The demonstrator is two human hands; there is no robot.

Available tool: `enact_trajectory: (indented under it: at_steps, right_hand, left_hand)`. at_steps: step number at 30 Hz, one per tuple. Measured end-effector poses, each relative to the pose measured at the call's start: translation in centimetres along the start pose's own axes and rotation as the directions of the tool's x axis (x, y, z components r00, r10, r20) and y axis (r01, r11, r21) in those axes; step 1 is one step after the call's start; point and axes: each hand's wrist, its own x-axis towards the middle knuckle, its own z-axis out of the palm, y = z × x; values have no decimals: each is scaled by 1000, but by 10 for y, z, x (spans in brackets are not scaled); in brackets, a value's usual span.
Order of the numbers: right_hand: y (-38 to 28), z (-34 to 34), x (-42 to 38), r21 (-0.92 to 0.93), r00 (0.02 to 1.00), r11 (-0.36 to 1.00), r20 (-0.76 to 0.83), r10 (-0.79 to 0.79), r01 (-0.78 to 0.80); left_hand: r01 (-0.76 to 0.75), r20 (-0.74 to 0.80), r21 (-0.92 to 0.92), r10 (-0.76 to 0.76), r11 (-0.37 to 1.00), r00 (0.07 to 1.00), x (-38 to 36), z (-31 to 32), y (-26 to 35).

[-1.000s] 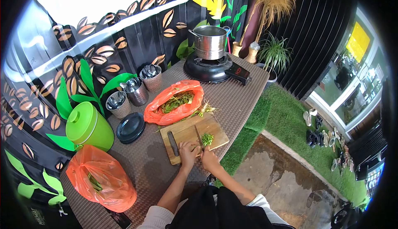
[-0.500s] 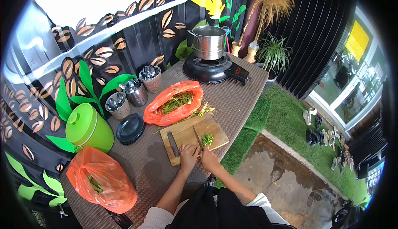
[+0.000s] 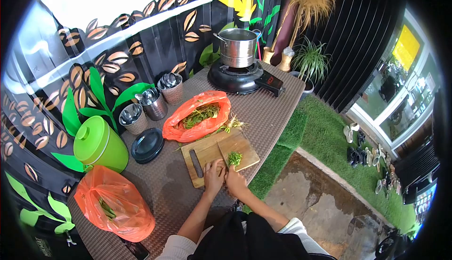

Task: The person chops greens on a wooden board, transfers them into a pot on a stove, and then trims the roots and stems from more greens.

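Note:
A wooden cutting board (image 3: 205, 149) with a slot handle lies near the front edge of the table. My right hand (image 3: 236, 182) is closed around the handle of a knife (image 3: 222, 149), whose blade points away from me across the board. Against the blade's right side sits a small heap of chopped greens (image 3: 235, 158). My left hand (image 3: 214, 173) rests on the near part of the board, close beside the knife, with its fingers bent and pressed together. Whatever lies under those fingers is hidden.
Behind the board, an open orange bag (image 3: 172, 130) holds leafy greens. Root ends (image 3: 234, 124) lie beside it. A tied orange bag (image 3: 127, 213), green canister (image 3: 106, 149), black plates (image 3: 147, 146) and cutlery cups (image 3: 136, 124) stand left. A pot (image 3: 237, 52) sits on a stove (image 3: 230, 82).
The knife and my right hand have shifted slightly to the left, nearer my left hand. My left hand stays almost in place, and the chopped heap looks about the same.

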Motion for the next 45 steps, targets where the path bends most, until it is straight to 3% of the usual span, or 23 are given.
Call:
enact_trajectory:
  at_steps: [2, 10, 14, 23, 26, 29, 38, 45]
  right_hand:
    - [-2, -1, 2, 8, 999, 999, 5, 37, -38]
    - [19, -6, 16, 36, 993, 992, 18, -118, 117]
    - [2, 2, -3, -19, 1000, 1000, 4, 25, -25]
    - [21, -8, 21, 37, 992, 994, 75, -101, 98]
    - [14, 2, 2, 8, 999, 999, -14, -48, 48]
    - [4, 5, 0, -41, 1000, 999, -22, -2, 1]
    - [14, -3, 9, 17, 999, 999, -14, -45, 46]
    - [14, -15, 4, 75, 993, 992, 48, -108, 104]
  left_hand:
    - [-9, 10, 17, 9, 1000, 1000, 0, 1, -1]
    - [-61, -16, 53, 62, 997, 998, -1, 2, -9]
    - [-8, 27, -14, 8, 1000, 1000, 2, -6, 4]
    - [12, -32, -4, -12, 1000, 999, -4, 4, -11]
    - [77, -29, -48, -78, 996, 997, -5, 3, -9]
    - [51, -36, -77, -53, 996, 998, -4, -1, -3]
    - [-13, -41, -50, 11, 999, 999, -1, 1, -5]
    - [35, -56, -98, -41, 995, 998, -2, 5, -5]
